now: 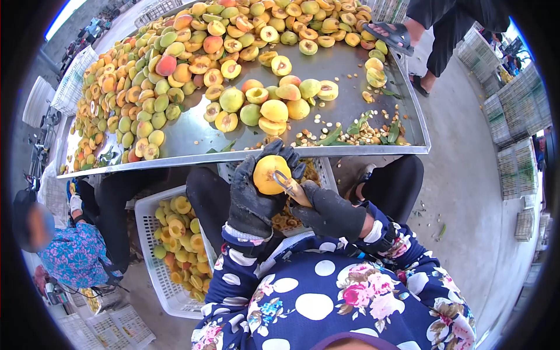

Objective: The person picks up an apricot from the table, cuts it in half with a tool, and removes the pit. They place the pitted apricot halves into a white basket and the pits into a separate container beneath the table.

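Observation:
My left hand (252, 195), in a dark glove, is wrapped round a yellow peach half (268, 174) in front of the table's edge. My gloved right hand (333, 211) grips a pitting tool (297, 191) by its wooden handle. The tool's metal loop touches the middle of the fruit. Just beyond my hands, halved and whole peaches (274, 111) lie on the metal table (356, 67), with pits and leaves beside them.
A white crate (169, 291) of peach halves stands left of my legs. Another crate (324, 169) is partly hidden below my hands. A co-worker (79, 248) sits at the left. A person's sandalled foot (396, 36) rests at the table's right corner. Stacked crates (518, 166) stand far right.

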Tool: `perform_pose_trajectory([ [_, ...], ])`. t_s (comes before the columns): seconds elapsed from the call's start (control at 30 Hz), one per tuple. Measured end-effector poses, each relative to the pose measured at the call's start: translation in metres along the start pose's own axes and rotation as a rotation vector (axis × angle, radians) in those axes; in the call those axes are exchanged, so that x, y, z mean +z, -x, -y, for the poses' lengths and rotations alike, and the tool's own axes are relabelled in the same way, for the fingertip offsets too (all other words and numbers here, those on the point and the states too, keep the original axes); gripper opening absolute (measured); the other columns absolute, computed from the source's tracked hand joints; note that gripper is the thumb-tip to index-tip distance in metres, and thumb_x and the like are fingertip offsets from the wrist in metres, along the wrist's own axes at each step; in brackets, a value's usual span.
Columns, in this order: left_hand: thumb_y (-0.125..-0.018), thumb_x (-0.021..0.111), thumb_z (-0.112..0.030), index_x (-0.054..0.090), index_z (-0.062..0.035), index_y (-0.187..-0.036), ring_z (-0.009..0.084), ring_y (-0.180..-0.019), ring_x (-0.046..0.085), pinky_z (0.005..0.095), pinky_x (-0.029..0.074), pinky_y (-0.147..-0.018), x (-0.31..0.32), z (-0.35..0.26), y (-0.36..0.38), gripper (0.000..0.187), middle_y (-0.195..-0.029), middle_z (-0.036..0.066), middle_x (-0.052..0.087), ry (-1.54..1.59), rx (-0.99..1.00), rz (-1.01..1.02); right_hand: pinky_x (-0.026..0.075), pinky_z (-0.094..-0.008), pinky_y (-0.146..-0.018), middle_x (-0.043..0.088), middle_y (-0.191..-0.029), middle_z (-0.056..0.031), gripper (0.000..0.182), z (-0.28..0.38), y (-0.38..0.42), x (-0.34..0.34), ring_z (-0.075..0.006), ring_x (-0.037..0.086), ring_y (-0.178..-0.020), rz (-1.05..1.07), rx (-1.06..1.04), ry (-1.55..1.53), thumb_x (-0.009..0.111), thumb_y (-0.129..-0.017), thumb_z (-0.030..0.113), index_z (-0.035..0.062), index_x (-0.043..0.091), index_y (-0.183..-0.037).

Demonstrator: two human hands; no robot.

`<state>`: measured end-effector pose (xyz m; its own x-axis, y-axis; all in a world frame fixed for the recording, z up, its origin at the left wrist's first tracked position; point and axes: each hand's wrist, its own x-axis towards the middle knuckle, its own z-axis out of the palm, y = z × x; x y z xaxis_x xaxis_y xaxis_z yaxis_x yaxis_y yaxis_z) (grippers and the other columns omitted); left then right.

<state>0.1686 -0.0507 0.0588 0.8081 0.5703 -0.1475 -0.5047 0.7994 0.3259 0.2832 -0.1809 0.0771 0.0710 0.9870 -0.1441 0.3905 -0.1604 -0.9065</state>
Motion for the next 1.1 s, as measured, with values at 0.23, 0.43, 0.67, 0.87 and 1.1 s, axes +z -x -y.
perform_pose_trajectory([
  [0.23,-0.093,0.033,-0.030,0.041,0.0026,-0.125,0.0256,-0.110,0.050,0.0388,0.040,-0.095,-0.002,0.009,0.010,0.046,-0.120,0.018,0.049,-0.366,0.152,0.044,0.042,-0.0432,-0.053,0.056,-0.072,-0.0228,0.030,-0.006,0.002,0.012,-0.0380,0.056,-0.061,-0.152,-0.171,0.200,0.057,-0.082,0.014,-0.0035,0.046,-0.103],
  [0.43,-0.094,0.033,-0.026,0.039,0.0032,-0.125,0.0260,-0.106,0.052,0.0415,0.045,-0.091,0.005,0.018,0.015,0.044,-0.119,0.018,0.049,-0.529,0.238,-0.042,0.042,-0.0446,-0.050,0.055,-0.067,-0.0224,0.037,0.001,0.002,0.019,-0.0374,0.057,-0.058,-0.087,-0.029,0.354,0.057,-0.081,0.018,-0.0052,0.043,-0.107],
  [0.67,-0.093,0.036,-0.025,0.037,0.0043,-0.126,0.0302,-0.105,0.052,0.0481,0.045,-0.089,-0.007,0.030,0.017,0.045,-0.122,0.019,0.047,-0.458,0.348,-0.025,0.042,-0.0406,-0.047,0.053,-0.063,-0.0202,0.034,-0.018,-0.001,0.032,-0.0346,0.055,-0.054,-0.172,-0.396,0.419,0.057,-0.080,0.019,-0.0040,0.044,-0.102],
  [0.87,-0.094,0.033,-0.029,0.041,0.0044,-0.124,0.0292,-0.108,0.051,0.0408,0.040,-0.095,-0.018,0.037,0.012,0.046,-0.121,0.018,0.049,-0.346,0.392,0.025,0.042,-0.0395,-0.047,0.054,-0.069,-0.0223,0.034,-0.019,0.000,0.030,-0.0340,0.056,-0.058,-0.109,-0.291,0.186,0.059,-0.078,0.018,-0.0050,0.044,-0.098],
  [1.1,-0.093,0.038,-0.027,0.041,0.0046,-0.123,0.0272,-0.108,0.051,0.0398,0.043,-0.092,-0.026,0.039,0.012,0.044,-0.118,0.016,0.050,-0.436,0.379,-0.129,0.043,-0.0402,-0.051,0.056,-0.070,-0.0218,0.036,-0.033,-0.003,0.035,-0.0359,0.056,-0.059,-0.093,-0.164,0.418,0.059,-0.077,0.017,-0.0070,0.043,-0.099],
])
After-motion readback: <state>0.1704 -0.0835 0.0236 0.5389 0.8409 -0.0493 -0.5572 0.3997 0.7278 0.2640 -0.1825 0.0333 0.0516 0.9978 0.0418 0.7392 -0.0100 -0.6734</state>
